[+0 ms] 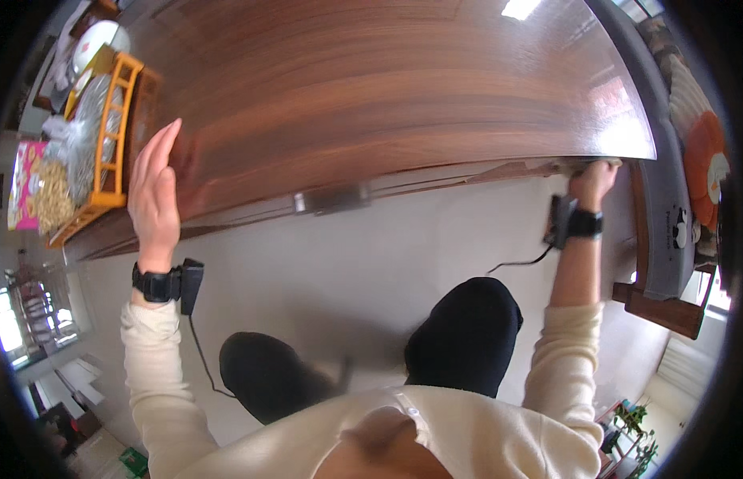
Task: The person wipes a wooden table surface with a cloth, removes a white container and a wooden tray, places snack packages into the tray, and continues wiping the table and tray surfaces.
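Observation:
A glossy brown wooden table (371,90) stretches before me. My left hand (154,191) is at its front left side, beside an orange slatted basket (108,200). Its fingers are extended and it holds nothing; whether the palm's edge touches the tabletop I cannot tell. At the table's front right corner, my right hand (596,182) is curled around what looks like a brownish cloth (566,165), pressed at the table edge. The tabletop hides part of that cloth.
In the basket lie a clear plastic bag (90,135) and a pack of peanuts (54,194). A wooden bench with a grey cushion (662,179) stands close on the right, with an orange flower-shaped pillow (706,167). Cables (521,263) hang from both wrist devices.

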The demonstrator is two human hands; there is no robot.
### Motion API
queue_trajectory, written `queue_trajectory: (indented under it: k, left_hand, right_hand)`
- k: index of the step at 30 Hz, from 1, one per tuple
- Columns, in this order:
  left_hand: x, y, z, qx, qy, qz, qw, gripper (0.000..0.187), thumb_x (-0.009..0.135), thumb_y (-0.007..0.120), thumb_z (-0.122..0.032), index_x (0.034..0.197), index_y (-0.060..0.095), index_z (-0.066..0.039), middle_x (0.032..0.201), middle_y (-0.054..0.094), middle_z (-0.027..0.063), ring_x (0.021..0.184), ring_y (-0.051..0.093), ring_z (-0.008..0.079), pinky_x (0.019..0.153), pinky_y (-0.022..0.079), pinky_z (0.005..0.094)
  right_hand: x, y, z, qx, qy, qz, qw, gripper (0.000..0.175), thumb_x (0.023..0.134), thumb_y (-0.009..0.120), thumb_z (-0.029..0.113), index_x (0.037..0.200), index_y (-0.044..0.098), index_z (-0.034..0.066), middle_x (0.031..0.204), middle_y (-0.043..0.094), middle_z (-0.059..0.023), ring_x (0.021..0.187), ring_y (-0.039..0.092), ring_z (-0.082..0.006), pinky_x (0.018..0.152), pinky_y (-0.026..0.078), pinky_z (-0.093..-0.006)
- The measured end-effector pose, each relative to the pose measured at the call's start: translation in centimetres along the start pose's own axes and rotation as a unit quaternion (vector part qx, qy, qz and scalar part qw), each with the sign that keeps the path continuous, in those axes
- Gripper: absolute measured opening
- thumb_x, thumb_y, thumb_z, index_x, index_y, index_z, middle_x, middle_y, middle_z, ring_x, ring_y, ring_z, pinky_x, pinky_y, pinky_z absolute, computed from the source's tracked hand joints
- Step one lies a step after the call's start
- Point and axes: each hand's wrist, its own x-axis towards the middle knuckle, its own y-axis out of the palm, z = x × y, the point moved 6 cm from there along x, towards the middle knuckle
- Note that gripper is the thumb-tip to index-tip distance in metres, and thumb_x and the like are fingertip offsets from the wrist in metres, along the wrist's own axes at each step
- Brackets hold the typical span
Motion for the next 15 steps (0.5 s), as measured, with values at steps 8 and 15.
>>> queue_trajectory:
  k: [8, 15]
  left_hand:
    - [-2.2, -2.2, 2.0, -0.287, 0.014, -0.166, 0.944, 0.073, 0.098, 0.028, -0.059, 0.143, 0.04, -0.004, 0.133, 0.055, 0.0162, 0.124, 0.051, 0.0269, 0.105, 0.037, 0.0401]
    - [-11.8, -4.6, 5.7, -0.324, -0.087, -0.297, 0.894, 0.072, 0.099, 0.032, -0.054, 0.146, 0.031, 0.001, 0.134, 0.052, 0.0193, 0.122, 0.052, 0.0283, 0.103, 0.041, 0.0401]
  right_hand:
    - [-31.0, 12.3, 3.6, 0.101, -0.016, 0.092, 0.99, 0.059, 0.088, 0.038, -0.001, 0.146, 0.029, 0.0061, 0.132, 0.046, -0.0118, 0.111, 0.05, -0.023, 0.097, 0.042, -0.0358]
    - [-53.0, 18.5, 3.9, -0.064, -0.181, 0.227, 0.955, 0.072, 0.088, 0.041, -0.011, 0.153, 0.015, 0.0061, 0.156, 0.001, -0.029, 0.146, 0.001, -0.0431, 0.118, 0.008, -0.0456]
